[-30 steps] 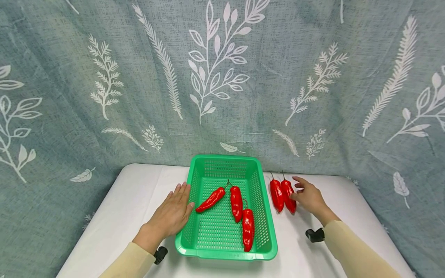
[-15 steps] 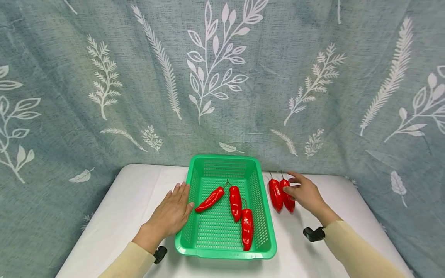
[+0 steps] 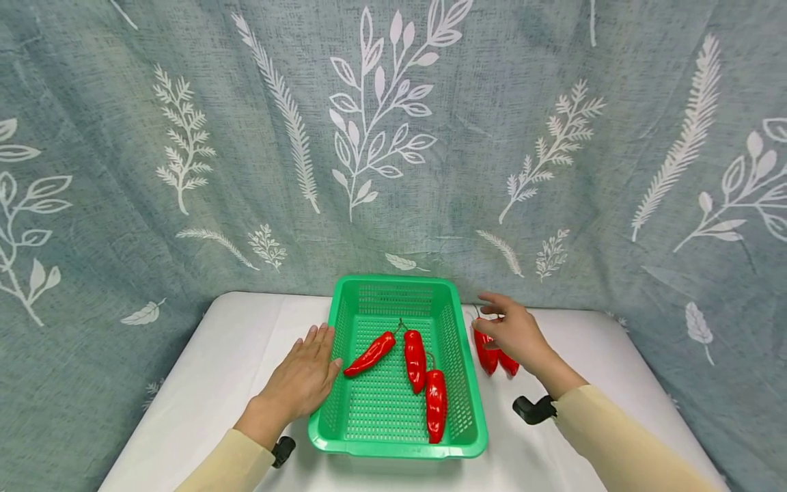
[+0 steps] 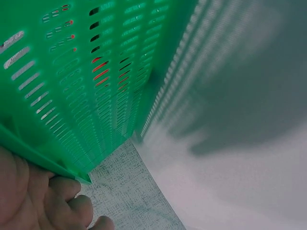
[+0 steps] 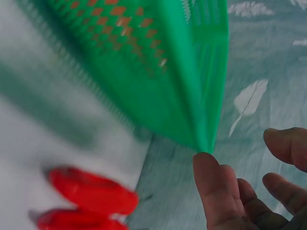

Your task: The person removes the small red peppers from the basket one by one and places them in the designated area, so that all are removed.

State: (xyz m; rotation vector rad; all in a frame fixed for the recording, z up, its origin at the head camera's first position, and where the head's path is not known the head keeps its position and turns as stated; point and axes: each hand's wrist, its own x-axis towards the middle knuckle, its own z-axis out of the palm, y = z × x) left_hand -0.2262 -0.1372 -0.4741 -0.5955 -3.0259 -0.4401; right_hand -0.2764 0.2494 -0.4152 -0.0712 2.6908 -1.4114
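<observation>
My left hand (image 3: 299,377) lies with straight fingers on the left rim of a green plastic basket (image 3: 396,452). Three red chili peppers lie inside it: one slanted at left (image 3: 371,355), one in the middle (image 3: 415,361), one at front right (image 3: 436,406). Over two more red peppers, to the basket's right, hovers my right hand (image 3: 519,336), fingers spread and loosely bent, gripping nothing. It partly hides both the left pepper (image 3: 486,354) and the right pepper (image 3: 508,364). The right wrist view shows the pair, a near pepper (image 5: 93,190) and a lower one (image 5: 79,220), apart from the fingers.
The basket stands on a white-covered table (image 3: 246,342). Behind and around the table hangs a grey-green curtain (image 3: 277,191) with white leaf prints, close to the basket's far side. A black wrist camera (image 3: 533,410) sticks out below the right hand.
My right hand has moved left and away from me, from beside the right pepper to over the pair. The left hand, basket and peppers stay in place; the view shifts slightly.
</observation>
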